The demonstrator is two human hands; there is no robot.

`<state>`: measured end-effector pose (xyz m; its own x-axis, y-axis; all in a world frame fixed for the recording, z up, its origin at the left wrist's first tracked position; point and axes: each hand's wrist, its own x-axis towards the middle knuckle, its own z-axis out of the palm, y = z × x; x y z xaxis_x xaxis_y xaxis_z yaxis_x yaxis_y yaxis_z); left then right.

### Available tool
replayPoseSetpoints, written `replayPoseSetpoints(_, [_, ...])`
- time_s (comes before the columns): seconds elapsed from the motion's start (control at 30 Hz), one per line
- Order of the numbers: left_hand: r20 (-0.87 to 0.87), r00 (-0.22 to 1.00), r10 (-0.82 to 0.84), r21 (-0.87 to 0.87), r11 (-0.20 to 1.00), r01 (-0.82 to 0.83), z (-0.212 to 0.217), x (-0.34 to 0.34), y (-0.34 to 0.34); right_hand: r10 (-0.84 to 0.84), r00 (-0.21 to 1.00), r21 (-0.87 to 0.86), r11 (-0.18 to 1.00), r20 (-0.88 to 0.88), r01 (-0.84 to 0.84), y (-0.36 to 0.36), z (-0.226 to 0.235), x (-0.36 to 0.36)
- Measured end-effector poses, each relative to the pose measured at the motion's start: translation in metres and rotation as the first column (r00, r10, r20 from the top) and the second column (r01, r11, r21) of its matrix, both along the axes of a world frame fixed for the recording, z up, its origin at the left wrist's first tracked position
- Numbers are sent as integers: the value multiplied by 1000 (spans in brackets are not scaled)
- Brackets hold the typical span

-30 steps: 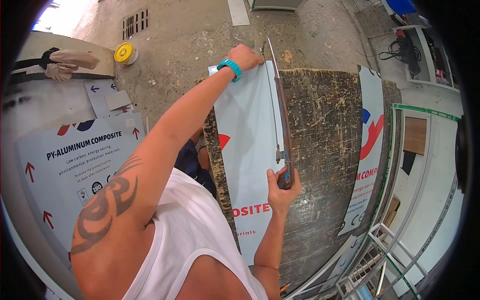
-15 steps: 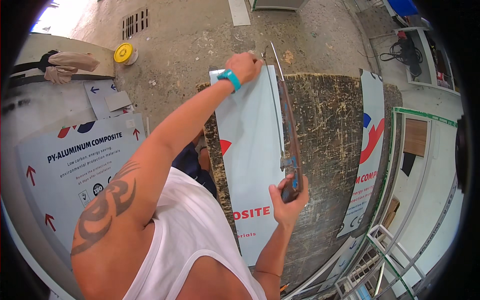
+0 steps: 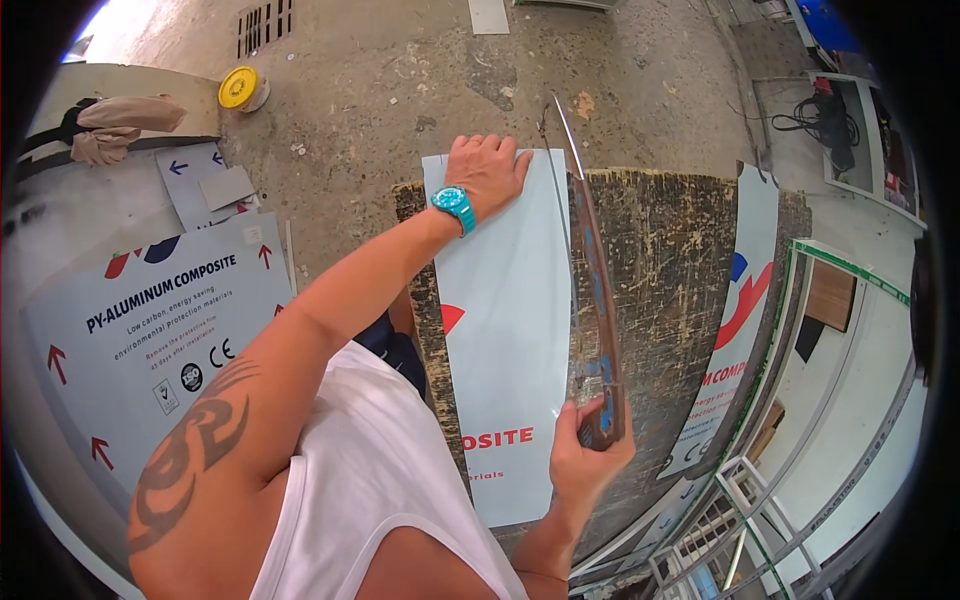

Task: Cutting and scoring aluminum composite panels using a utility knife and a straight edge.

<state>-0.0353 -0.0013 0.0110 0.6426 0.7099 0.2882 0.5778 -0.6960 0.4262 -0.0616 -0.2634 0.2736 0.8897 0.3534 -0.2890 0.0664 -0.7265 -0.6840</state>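
My right hand (image 3: 590, 465) is closed around the handle of a hacksaw (image 3: 602, 290). Its worn brown frame has blue paint patches, and a shiny rod points away at the far end. The thin blade runs along the right edge of a long pale blue-grey composite panel (image 3: 510, 350) with red print. Whether the teeth touch the panel I cannot tell. My left hand (image 3: 487, 175), with a turquoise watch (image 3: 453, 203) on the wrist, lies on the panel's far end, fingers stretched toward that edge. Beneath the panel is a scuffed dark wooden board (image 3: 665, 280).
Another printed panel strip (image 3: 735, 300) lies on the board's right side. Metal frames with green edging (image 3: 850, 268) stand at the right. A large printed panel (image 3: 160, 320) leans at the left. A yellow-lidded bucket (image 3: 240, 90) sits on the floor beyond.
My left hand has come back from the panel's far right corner and now rests flatter on its surface. The hacksaw in my right hand has shifted toward me and slightly right.
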Motion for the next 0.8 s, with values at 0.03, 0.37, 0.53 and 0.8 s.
replayPoseSetpoints(0.03, [1, 1000, 0, 6, 1000, 0, 0, 0, 0, 3, 1000, -15, 1000, 8, -3, 3, -1, 1])
replayPoseSetpoints(0.37, [29, 1000, -4, 51, 999, 3, 1, 0, 1, 216, 958, 67, 970, 190, -232, 102, -119, 71])
replayPoseSetpoints(0.53, [20, 1000, 1, 37, 999, -2, 1, 1, -2, 267, 946, 99, 953, 182, -288, 159, -169, 108])
replayPoseSetpoints(0.8, [44, 999, 15, 70, 997, -18, -1, 2, 2, 223, 965, 77, 969, 135, -235, 108, -97, 74])
